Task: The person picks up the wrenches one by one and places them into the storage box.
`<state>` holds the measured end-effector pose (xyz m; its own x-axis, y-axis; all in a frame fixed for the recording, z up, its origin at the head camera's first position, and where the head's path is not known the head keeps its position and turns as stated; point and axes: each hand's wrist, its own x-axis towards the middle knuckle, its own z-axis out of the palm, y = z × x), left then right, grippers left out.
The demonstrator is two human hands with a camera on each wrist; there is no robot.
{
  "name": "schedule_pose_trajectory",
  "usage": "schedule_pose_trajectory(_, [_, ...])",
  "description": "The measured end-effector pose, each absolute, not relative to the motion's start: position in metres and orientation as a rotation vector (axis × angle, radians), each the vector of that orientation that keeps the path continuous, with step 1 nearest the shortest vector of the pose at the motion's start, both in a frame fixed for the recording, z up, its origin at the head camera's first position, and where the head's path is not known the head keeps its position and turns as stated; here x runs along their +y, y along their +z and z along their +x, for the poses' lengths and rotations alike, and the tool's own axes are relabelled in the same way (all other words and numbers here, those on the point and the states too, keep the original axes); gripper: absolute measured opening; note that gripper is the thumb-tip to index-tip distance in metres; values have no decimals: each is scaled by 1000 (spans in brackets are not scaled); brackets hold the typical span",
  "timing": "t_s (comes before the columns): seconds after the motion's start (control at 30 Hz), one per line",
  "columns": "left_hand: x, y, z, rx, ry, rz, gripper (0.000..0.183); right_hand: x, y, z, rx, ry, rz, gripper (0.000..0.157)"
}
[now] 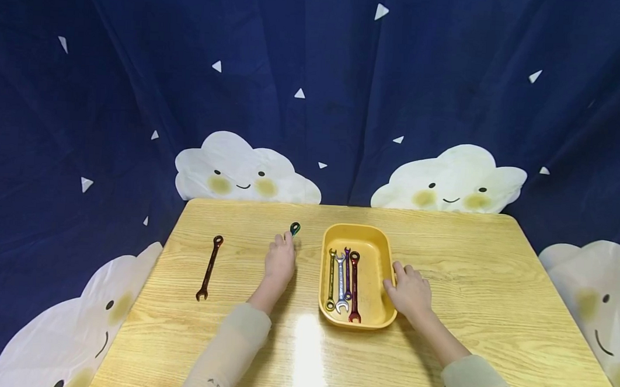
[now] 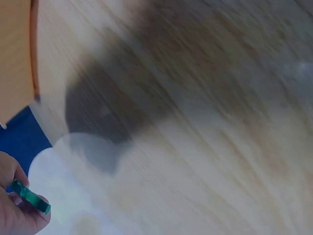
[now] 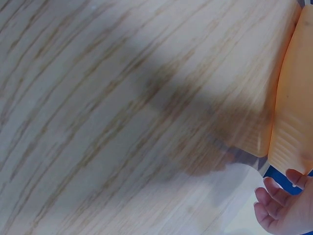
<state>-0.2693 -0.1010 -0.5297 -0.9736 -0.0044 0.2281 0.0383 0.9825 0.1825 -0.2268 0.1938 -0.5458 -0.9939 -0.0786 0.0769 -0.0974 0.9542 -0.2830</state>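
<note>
My left hand [image 1: 281, 258] grips a green wrench [image 1: 295, 228] left of the yellow bin; its ring end sticks out past the fingers, and the rest is hidden by the hand. In the left wrist view the green wrench [image 2: 31, 197] shows between thumb and fingers. The yellow bin [image 1: 392, 291] holds a gold-green wrench [image 1: 331, 281], a silver wrench [image 1: 340, 280], a purple wrench [image 1: 347, 274] and a red wrench [image 1: 355, 285], side by side on its left. At the bin's right rim rests my right hand [image 1: 412, 289], thumb at the edge, fingers loosely bent outside it.
A dark red wrench [image 1: 210, 268] lies on the wooden table [image 1: 474, 272] at the left. Behind the table hangs a dark blue curtain [image 1: 348, 73] with clouds and white triangles. A bright glare [image 1: 308, 357] marks the table's front.
</note>
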Motion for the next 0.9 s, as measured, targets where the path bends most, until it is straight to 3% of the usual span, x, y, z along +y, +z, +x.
schedule_pose_trajectory(0.67, [-52, -517, -265, -2864, -169, -150, 30, 194, -546, -227, -3051, 458, 131, 42])
schedule_pose_trajectory(0.9, [-36, -512, -260, -2922, -155, -163, 38, 194, -546, -227, -3049, 459, 133, 43])
